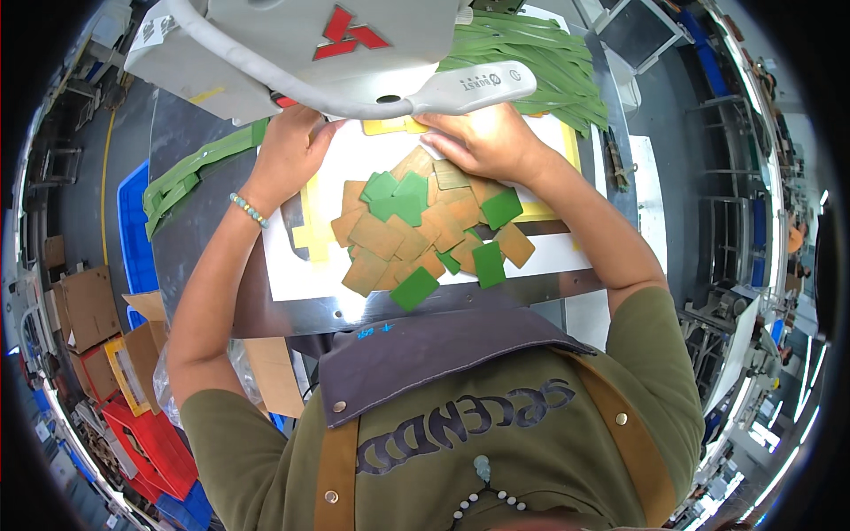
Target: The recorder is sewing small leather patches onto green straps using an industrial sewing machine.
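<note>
On the left, my left hand (290, 152) reaches under the edge of a white machine head (407, 35). Its thumb stretches out to the right; the other fingertips are hidden. My right hand (487, 142) lies opposite, fingers pointing left under a white lamp (474, 88), thumb and forefinger slightly apart. A yellow plate (390, 126) shows between the hands. Just nearer to me lies a loose heap of small tan rectangular pieces (376, 234), with several green pieces (414, 288) among them. By my left wrist, a bundle of green strips (199, 168) hangs over the table's left side.
A large pile of green strips (531, 62) covers the back right. White sheet (305, 281) and yellow edging lie on the metal table (212, 283). A blue bin (135, 221), cardboard boxes (84, 305) and a red crate (155, 451) stand at the left.
</note>
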Demonstrator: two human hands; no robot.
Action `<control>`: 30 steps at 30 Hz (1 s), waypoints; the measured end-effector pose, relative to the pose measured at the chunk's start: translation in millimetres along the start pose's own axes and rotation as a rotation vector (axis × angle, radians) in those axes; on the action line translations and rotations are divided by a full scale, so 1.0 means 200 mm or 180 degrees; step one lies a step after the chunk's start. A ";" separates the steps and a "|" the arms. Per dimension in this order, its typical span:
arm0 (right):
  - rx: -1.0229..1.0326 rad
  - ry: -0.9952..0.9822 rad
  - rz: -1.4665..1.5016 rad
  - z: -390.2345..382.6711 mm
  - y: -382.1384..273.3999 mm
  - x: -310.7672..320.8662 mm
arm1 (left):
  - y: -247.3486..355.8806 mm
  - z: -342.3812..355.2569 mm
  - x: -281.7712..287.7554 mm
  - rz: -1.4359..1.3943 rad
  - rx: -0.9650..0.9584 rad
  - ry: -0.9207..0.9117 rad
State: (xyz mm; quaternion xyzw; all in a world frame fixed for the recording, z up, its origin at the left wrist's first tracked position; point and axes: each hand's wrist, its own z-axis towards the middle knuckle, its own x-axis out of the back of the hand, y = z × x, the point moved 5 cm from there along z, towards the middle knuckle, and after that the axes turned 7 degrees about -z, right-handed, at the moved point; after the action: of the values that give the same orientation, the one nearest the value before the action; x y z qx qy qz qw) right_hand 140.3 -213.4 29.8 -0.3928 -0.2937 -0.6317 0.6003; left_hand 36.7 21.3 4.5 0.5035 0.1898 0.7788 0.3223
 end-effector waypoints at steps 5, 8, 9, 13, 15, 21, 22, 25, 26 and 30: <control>-0.0600 -0.0170 0.0183 0.05 0.10 0.07 | -0.02 -0.02 0.02 0.0130 0.0346 0.0163; -0.1053 -0.0490 -0.0210 0.06 0.15 0.04 | 0.03 0.01 0.01 0.0121 0.0420 0.0163; -0.0905 -0.0489 -0.0409 0.06 0.14 0.01 | 0.04 0.01 0.01 0.0041 0.0488 0.0134; -0.0829 -0.0610 -0.0449 0.05 0.14 -0.06 | 0.04 0.02 -0.02 0.0118 0.0007 0.0287; -0.0804 -0.0670 -0.0459 0.06 0.12 -0.02 | 0.02 0.02 -0.03 -0.0205 0.0227 0.0247; -0.0759 -0.1062 -0.0269 0.05 -0.18 0.21 | 0.12 -0.05 -0.03 -0.1041 0.1503 -0.0607; -0.0548 -0.1048 -0.0282 0.05 -0.25 0.25 | 0.16 -0.06 -0.03 -0.1043 0.1513 -0.0605; -0.0433 -0.1038 0.0598 0.11 -0.45 0.36 | 0.33 -0.08 -0.08 -0.2482 0.1498 -0.0955; -0.0453 -0.1040 0.0592 0.10 -0.47 0.34 | 0.37 -0.08 -0.09 -0.2491 0.1492 -0.0975; 0.0910 -0.0855 0.1105 0.08 -0.60 0.34 | 0.42 -0.09 -0.03 -0.2746 0.1861 -0.0572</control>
State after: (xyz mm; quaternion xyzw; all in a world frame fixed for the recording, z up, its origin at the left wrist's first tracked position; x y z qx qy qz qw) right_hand 26.2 -223.7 108.0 -0.4289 -0.3852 -0.4134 0.7048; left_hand -4.0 -42.1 45.7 0.5133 0.5607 0.4438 0.4746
